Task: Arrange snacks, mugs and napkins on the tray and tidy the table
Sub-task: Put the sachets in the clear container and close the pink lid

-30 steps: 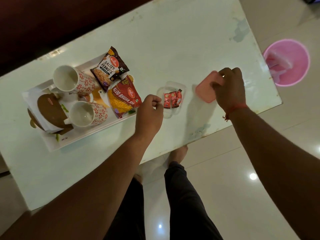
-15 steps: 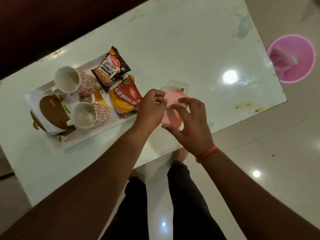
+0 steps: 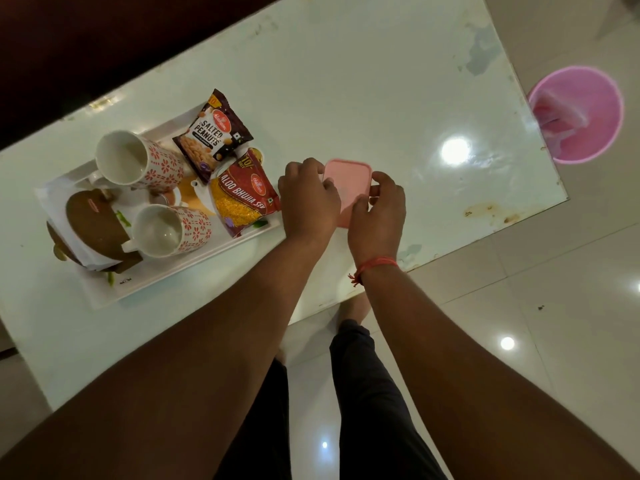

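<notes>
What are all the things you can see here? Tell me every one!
Table: one, white, under everything.
Tray: one, white, left on table.
Mugs: two, white with red flowers, on tray.
Peanuts packet: one, dark brown, tray's far side.
Aloo bhujia packet: one, red and yellow, tray's right end.
Napkins: white and brown stack, tray's left end.
Lid: one, pink, between both hands.
Bin: one, pink, on floor, right.
Left hand: at lid's left edge.
Right hand: at lid's right edge, red wrist thread.
</notes>
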`<action>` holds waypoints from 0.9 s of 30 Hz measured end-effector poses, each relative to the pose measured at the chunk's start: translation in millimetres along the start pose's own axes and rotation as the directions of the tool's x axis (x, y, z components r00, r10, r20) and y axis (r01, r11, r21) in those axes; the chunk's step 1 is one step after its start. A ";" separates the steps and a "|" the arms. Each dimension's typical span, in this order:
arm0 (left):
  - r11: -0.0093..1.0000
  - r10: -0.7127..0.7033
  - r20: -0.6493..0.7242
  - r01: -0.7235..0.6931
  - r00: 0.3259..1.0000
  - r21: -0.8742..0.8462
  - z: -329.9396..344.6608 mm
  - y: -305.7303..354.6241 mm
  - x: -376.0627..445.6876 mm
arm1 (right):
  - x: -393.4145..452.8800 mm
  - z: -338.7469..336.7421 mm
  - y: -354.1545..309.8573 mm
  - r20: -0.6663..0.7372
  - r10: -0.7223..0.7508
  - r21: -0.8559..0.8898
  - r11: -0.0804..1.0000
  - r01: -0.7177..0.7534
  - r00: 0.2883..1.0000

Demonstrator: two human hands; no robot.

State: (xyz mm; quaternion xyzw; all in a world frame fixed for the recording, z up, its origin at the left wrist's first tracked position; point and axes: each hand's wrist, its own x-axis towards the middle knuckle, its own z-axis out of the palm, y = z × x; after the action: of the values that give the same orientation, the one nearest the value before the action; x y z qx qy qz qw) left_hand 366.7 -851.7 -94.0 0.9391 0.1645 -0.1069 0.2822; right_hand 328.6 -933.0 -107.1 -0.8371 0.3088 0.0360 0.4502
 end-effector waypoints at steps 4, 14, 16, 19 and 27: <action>0.999 -0.013 0.056 0.015 0.998 -0.028 2.7 -1.1 6.9 | 4.8 5.8 1.9 -0.005 0.026 0.000 1.000 -0.026 1.000; 1.000 0.025 0.130 -0.026 0.991 0.008 3.4 -9.1 19.2 | 10.6 -0.8 7.3 0.061 0.019 -0.035 0.999 -0.017 0.998; 0.998 0.041 0.159 -0.049 0.986 0.044 0.7 -8.4 21.4 | 11.7 -1.8 6.0 0.079 0.030 -0.026 0.999 -0.028 0.996; 0.995 0.033 0.199 -0.050 0.980 0.081 -3.4 -5.5 25.6 | 18.4 -3.9 3.3 0.094 0.054 -0.014 0.999 -0.053 0.994; 0.989 -0.144 0.126 0.148 0.981 -0.024 -3.8 9.2 57.7 | 84.3 8.5 -30.3 0.148 -0.121 -0.118 0.983 0.139 0.982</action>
State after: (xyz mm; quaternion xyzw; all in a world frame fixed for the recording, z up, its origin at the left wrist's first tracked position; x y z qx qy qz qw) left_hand 423.8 -842.4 -103.3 0.9112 0.2168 -0.1828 0.2989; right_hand 415.1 -955.0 -118.5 -0.8780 0.2181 0.0847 0.4176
